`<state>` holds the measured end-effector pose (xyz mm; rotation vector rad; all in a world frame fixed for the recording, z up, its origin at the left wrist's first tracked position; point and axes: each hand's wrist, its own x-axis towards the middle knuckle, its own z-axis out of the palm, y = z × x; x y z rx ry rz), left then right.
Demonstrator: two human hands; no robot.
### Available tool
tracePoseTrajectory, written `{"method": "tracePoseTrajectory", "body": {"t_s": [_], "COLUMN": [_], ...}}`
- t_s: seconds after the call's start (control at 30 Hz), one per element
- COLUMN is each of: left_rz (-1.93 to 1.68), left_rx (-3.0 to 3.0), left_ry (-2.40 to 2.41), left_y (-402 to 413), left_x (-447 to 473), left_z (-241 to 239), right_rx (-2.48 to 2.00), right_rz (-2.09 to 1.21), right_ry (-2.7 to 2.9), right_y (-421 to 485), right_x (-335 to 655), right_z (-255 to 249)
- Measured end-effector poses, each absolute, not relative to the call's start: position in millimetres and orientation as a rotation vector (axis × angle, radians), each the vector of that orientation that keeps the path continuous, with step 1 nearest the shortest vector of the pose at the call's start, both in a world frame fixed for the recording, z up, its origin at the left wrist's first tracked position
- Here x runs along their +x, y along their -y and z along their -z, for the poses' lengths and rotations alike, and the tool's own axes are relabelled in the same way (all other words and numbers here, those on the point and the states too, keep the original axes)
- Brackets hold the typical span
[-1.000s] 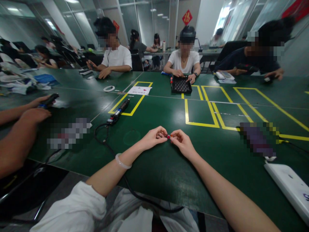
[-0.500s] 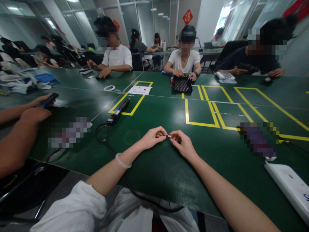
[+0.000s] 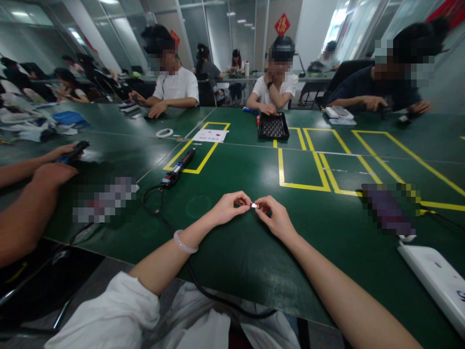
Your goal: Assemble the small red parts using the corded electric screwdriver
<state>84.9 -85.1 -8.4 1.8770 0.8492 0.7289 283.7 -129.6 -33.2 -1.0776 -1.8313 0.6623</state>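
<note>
My left hand [image 3: 230, 207] and my right hand [image 3: 276, 217] meet over the green table [image 3: 254, 252], fingertips pinched together. Between them sits a tiny part [image 3: 254, 206], red with a pale shiny face, held by both hands just above the table top. A pale bracelet [image 3: 184, 245] circles my left wrist. An electric screwdriver [image 3: 179, 167] lies further out to the left on its black cable [image 3: 152, 206], apart from both hands.
A black tray [image 3: 273, 128] stands before the person opposite. Yellow tape boxes [image 3: 301, 167] mark the table. A white device [image 3: 434, 281] lies at the right edge, a paper sheet [image 3: 210, 135] and tape roll [image 3: 164, 133] beyond the screwdriver. A co-worker's arms [image 3: 32, 194] reach in from the left.
My hands stay pinched in place; the small part has turned so a pale shiny face shows instead of red. The person opposite has raised one hand to the face.
</note>
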Motion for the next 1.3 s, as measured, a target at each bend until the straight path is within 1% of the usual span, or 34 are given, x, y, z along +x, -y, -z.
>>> {"method": "tracePoseTrajectory", "body": {"t_s": [0.37, 0.67, 1.1, 1.3], "left_rz": [-0.721, -0.695, -0.700, -0.687], "left_rx": [1.796, 1.855, 1.921, 1.804], "left_ry": [-0.854, -0.812, -0.883, -0.875], "left_y": [86.0, 86.0, 86.9, 86.3], "left_x": [85.9, 84.6, 83.9, 86.2], "left_z": [9.0, 9.9, 10.1, 13.2], "right_rx": [-1.094, -1.070, -1.108, -1.121], "right_rz": [-0.614, -0.581, -0.565, -0.547], "right_ry": [1.837, 1.891, 1.894, 1.896], "right_y": [131.1, 130.8, 130.4, 130.0], "right_x": [283.0, 282.4, 282.7, 282.9], "right_z": [33.0, 37.5, 38.4, 38.9]}}
